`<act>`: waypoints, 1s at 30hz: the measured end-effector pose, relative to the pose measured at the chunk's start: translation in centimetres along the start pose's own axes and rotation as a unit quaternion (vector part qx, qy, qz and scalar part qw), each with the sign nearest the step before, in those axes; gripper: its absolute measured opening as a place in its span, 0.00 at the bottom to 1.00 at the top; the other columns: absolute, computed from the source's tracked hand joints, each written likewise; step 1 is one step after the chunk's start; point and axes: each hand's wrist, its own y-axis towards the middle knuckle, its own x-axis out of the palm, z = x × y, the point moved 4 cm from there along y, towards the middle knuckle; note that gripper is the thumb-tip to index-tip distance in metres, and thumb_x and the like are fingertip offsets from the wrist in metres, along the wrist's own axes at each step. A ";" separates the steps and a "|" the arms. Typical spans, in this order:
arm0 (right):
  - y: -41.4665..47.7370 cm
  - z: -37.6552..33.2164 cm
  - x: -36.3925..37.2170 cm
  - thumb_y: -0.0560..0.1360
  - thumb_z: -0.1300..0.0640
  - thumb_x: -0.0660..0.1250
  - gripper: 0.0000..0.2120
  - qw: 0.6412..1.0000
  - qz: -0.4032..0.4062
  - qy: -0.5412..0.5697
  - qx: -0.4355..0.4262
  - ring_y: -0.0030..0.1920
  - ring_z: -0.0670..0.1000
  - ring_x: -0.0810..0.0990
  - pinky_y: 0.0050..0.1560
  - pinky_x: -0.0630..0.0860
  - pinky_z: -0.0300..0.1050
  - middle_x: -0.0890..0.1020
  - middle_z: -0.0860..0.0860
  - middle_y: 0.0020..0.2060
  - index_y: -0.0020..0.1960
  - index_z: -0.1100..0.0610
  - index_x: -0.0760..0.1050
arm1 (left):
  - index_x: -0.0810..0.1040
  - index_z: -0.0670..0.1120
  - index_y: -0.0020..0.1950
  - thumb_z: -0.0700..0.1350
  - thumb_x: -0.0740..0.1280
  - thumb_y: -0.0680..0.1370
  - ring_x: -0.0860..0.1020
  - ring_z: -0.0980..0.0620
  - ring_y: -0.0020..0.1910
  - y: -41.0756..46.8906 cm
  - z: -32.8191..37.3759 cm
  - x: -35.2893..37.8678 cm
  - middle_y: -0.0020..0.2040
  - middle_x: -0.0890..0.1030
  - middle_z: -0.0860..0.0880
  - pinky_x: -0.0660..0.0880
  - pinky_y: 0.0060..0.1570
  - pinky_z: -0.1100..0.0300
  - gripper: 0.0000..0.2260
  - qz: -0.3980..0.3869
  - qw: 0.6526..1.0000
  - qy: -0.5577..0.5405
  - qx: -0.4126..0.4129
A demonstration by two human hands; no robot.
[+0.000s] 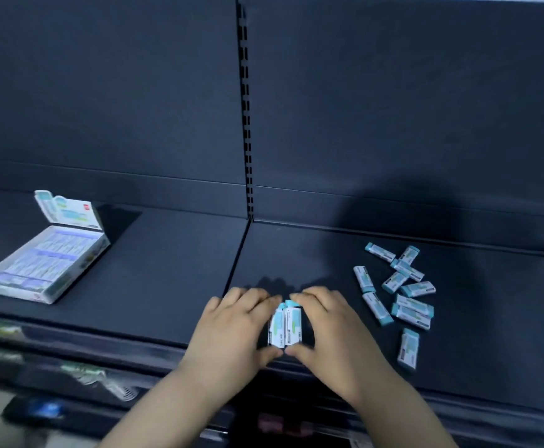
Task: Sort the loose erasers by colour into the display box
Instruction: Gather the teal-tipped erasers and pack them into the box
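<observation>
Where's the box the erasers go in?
In the head view, the display box sits on the left side of the shelf, lid up, well left of the left hand; the loose erasers lie on the right.

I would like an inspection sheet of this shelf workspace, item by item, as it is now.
Surface: dark shelf, flat.
Job's things: box at left, lid up, rows of erasers inside; loose erasers scattered at right; bunch of erasers at front centre.
Clutter: nothing seen.
Hands: left hand and right hand grip the bunch from either side.
Cables: nothing seen.
Surroundings: dark back panel with slotted upright; blurred goods below the shelf.
</observation>
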 end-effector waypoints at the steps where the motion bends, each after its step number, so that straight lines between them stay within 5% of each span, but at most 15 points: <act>1: -0.2 -0.4 0.2 0.68 0.47 0.71 0.34 1.000 0.003 0.002 0.000 0.63 0.46 0.65 0.65 0.63 0.39 0.67 0.44 0.65 0.71 0.50 0.62 | 0.80 0.54 0.56 0.63 0.77 0.51 0.78 0.56 0.45 -0.4 -0.1 -0.1 0.48 0.80 0.59 0.71 0.38 0.63 0.35 -0.002 1.000 0.008 -0.009; 12: 1.1 -5.3 1.5 0.71 0.46 0.68 0.33 1.000 -0.008 0.003 -0.012 0.63 0.44 0.62 0.66 0.60 0.37 0.64 0.42 0.65 0.71 0.49 0.59 | 0.80 0.53 0.56 0.64 0.77 0.51 0.79 0.56 0.44 -2.8 -4.6 -2.0 0.48 0.80 0.58 0.72 0.38 0.63 0.35 0.024 0.999 0.036 -0.020; 30: 14.6 -22.3 10.0 0.71 0.48 0.67 0.28 1.000 0.017 0.016 0.014 0.61 0.43 0.64 0.62 0.64 0.36 0.66 0.41 0.61 0.68 0.47 0.63 | 0.78 0.52 0.58 0.60 0.76 0.56 0.72 0.55 0.48 -5.1 -27.9 -5.6 0.50 0.79 0.57 0.74 0.43 0.60 0.32 0.086 0.995 -0.020 0.038</act>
